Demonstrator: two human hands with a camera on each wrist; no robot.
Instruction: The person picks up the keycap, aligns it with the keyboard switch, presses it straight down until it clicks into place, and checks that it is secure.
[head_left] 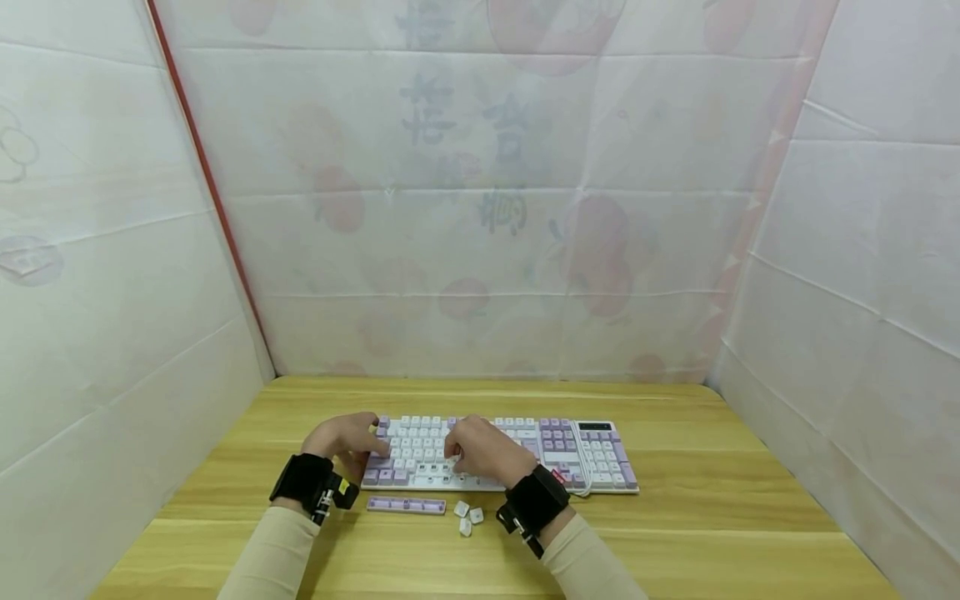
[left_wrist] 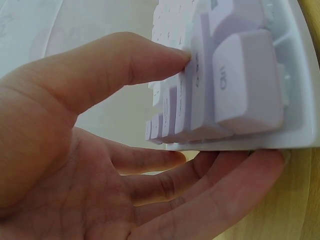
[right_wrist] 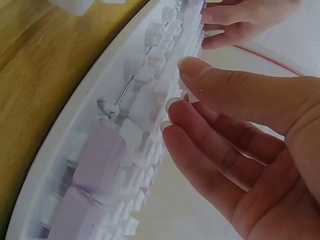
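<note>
So the left hand (head_left: 341, 437) has the keyboard (head_left: 517, 423) by its left end, thumb on the keys, fingers along the edge. Board's long axis runs left-right across the surface (head_left: 720, 533). Space bar (head_left: 406, 505) lies parallel just in front, then four loose keycaps (head_left: 461, 507). Right hand's (head_left: 483, 450) over the bottom row, fingers pinching what looks like a white keycap (right_wrist: 194, 96). Number pad (head_left: 603, 458) points right.

Left-wrist view, upper right: "Ctrl" on lilac keycap (left_wrist: 250, 85). Head view, upper middle: characters (head_left: 427, 121) on backdrop (head_left: 675, 242), too faint to read.
</note>
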